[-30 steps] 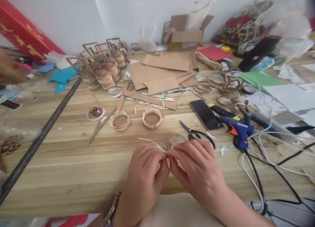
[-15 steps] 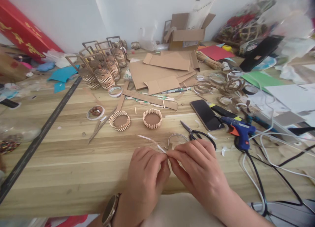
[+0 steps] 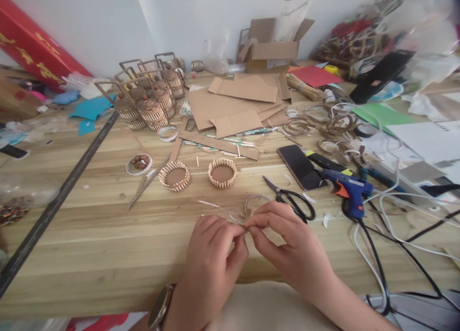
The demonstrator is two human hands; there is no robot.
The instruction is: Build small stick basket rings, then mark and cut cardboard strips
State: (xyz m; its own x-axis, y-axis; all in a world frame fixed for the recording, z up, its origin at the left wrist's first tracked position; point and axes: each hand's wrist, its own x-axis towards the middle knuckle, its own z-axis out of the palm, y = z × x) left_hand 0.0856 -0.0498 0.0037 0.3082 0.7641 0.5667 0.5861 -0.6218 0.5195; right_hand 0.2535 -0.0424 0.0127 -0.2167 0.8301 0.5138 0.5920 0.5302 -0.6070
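My left hand [image 3: 212,256] and my right hand [image 3: 287,245] meet near the front edge of the wooden table [image 3: 108,235], fingertips pinched together on a thin pale strip [image 3: 237,221]. The strip is small and mostly hidden by the fingers. A thin ring [image 3: 256,200] lies just beyond my right fingers. Black scissors [image 3: 289,199] rest to the right of it. Two small round stick baskets [image 3: 175,176] [image 3: 222,172] stand further back. A watch sits on my left wrist.
A blue glue gun [image 3: 347,189] with trailing cables, a phone [image 3: 300,166], cardboard sheets [image 3: 233,106], an open box [image 3: 273,46], several finished lantern-like baskets [image 3: 151,106], coiled strips [image 3: 323,125], a bead-filled tape roll [image 3: 139,164] and coloured paper crowd the table.
The loose end of the pale strip that stuck out to the left has dropped lower and shortened. My right fingers have curled in tighter over the pinch.
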